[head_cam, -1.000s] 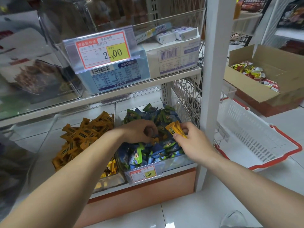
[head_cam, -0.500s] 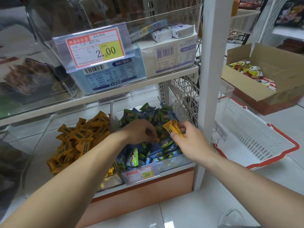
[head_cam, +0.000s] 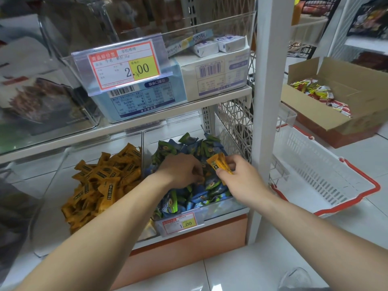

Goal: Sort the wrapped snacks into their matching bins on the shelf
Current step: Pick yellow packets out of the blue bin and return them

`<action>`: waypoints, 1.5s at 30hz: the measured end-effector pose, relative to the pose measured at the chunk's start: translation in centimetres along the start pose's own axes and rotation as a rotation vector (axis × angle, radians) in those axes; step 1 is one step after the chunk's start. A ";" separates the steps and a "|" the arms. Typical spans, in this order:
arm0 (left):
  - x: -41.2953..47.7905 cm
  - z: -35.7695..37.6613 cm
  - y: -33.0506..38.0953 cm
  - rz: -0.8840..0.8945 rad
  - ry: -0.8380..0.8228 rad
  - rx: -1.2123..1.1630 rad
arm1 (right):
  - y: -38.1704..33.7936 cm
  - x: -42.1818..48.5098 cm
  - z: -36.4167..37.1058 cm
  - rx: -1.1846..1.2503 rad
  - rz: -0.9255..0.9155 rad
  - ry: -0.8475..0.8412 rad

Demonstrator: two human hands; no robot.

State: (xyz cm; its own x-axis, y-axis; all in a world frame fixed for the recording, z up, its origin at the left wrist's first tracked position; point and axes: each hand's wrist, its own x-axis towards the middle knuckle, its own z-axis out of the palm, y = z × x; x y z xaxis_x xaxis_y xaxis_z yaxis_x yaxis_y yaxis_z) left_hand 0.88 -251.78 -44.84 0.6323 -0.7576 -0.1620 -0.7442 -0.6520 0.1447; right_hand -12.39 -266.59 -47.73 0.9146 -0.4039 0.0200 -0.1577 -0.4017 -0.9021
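- The right hand [head_cam: 241,181] reaches into the clear plastic bin on the right [head_cam: 222,208] of the lower shelf. Thumb and fingertips pinch a small bunch of orange wrapped snacks with black labels [head_cam: 219,165], held just above the pile.
- The left hand [head_cam: 180,172] lies at 9 o'clock of that bunch, knuckles up, its fingers curled down into the heap of blue and green wrapped snacks [head_cam: 189,148]. Whether they grip a packet cannot be told.
- That heap fills the right bin; a white and yellow price tag reading 1.00 [head_cam: 180,223] sits on its front, at 6 o'clock of the hands.
- At 9 o'clock of the right bin, touching it, stands a second clear plastic bin [head_cam: 105,141] holding a pile of orange wrapped snacks of the same kind [head_cam: 100,181].
- At 12 o'clock, on the upper shelf, a clear bin holds a pale blue carton [head_cam: 142,101] and a white carton [head_cam: 214,78], behind a price tag reading 2.00 [head_cam: 123,66].
- At 3 o'clock, past the white shelf post [head_cam: 266,101], a white plastic basket with a red rim [head_cam: 315,175] sits on the floor.
- At 2 o'clock, an open cardboard box [head_cam: 336,80] holds yellow and red packets [head_cam: 315,93].
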 end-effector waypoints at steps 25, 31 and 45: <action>-11.4 -2.2 -0.7 -0.296 0.683 -1.403 | -10.1 -0.9 8.6 0.668 0.045 -0.063; -14.9 -2.8 -3.8 -0.452 0.725 -1.648 | -12.5 -1.9 12.0 0.440 -0.128 0.002; -18.0 -2.3 -13.2 -0.613 0.749 -0.653 | -13.6 -0.8 14.3 -0.201 -0.483 -0.231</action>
State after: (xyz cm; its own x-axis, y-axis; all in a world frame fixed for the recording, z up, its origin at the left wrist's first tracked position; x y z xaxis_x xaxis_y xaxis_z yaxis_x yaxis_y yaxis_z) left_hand -0.16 -229.64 -41.59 0.9786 0.0037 0.2058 -0.1558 -0.6402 0.7522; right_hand -5.62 -249.04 -41.64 0.9545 0.0457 0.2948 0.2518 -0.6537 -0.7136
